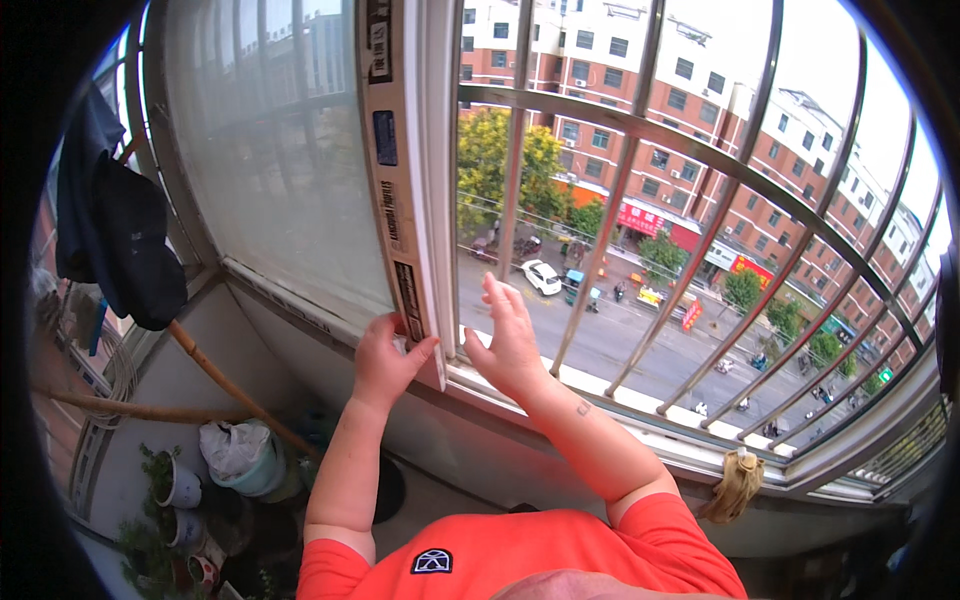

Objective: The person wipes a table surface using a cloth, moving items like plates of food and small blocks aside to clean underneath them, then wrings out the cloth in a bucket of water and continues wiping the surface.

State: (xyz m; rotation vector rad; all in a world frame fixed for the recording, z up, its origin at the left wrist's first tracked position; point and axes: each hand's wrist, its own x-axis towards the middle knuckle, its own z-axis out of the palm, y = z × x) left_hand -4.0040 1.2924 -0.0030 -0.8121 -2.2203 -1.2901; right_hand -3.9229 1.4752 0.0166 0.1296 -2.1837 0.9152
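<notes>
My left hand [390, 360] is closed round the lower part of the window sash frame [408, 230], its thumb on the edge. A printed tan strip with dark patches runs up this frame. A small whitish bit shows by the fingers, too small to name. To the right, my right hand [508, 345] is raised in the window opening with its fingers stretched and nothing in it. Behind it stand the metal window bars [628, 160]. The frosted glass pane [285, 150] lies left of the frame, and the window sill [480, 385] passes below both hands.
A dark cloth [120, 220] hangs at the left above a wooden pole [215, 375]. Below are potted plants [180, 485] and a pale bucket [255, 475] with a white plastic bag [232, 447]. A tan bundle [737, 487] hangs under the sill at right.
</notes>
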